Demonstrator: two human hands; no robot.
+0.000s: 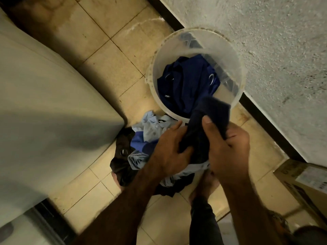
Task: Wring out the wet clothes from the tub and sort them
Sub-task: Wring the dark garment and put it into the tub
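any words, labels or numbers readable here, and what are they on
Nothing can be read.
cardboard box: dark printed letters near its top edge, too blurred to read.
white sticker on that box: small print and barcode-like marks, too small to read.
bucket and dark garment: no text visible.

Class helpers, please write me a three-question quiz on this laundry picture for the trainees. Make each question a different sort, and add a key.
1. Multiple choice: what do the left hand and right hand both grip? A) a dark garment B) a soap bar C) a hose
2. True or false: the bucket is empty.
3. Fill in: the pile of clothes lies on the tiled ____.

Key: 1 A; 2 false, blue cloth lies in it; 3 floor.
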